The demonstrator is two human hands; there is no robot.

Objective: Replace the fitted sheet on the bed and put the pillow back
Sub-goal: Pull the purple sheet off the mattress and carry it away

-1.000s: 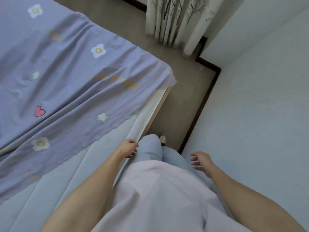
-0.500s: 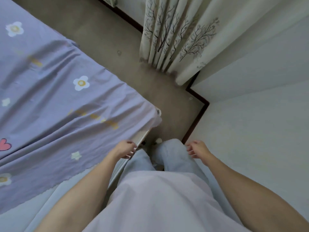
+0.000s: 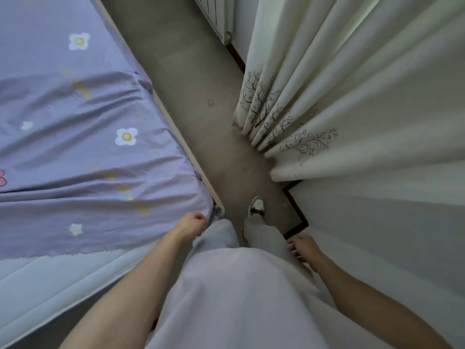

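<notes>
A person stands at the corner of a bed and looks down at their own two hands. The purple sheet (image 3: 83, 157) lies over most of the bed. It has white flowers, little stars and a pink shape printed on it, and it is full of long wrinkles. Its near edge is wavy and stops short, so a strip of the white mattress (image 3: 50, 285) shows bare below it. The left hand (image 3: 191, 224) is at the corner of the bed, right where the sheet bunches up. Its fingers are curled in, and it seems to pinch the bunched corner of the sheet, though the cloth inside the fingers is hard to see. The right hand (image 3: 303, 248) hangs by the person's leg, near the white wall (image 3: 390, 235). Its fingers are loose and a little bent, and it holds nothing. The person wears a pale top and light trousers, and one white shoe (image 3: 256, 206) stands on the brown floor (image 3: 191, 79) between the bed and the wall. A cream curtain (image 3: 327, 84) with dark tree branches drawn on it hangs down to the floor on the right. A white radiator (image 3: 216, 16) is on the wall at the top, beside the curtain.
</notes>
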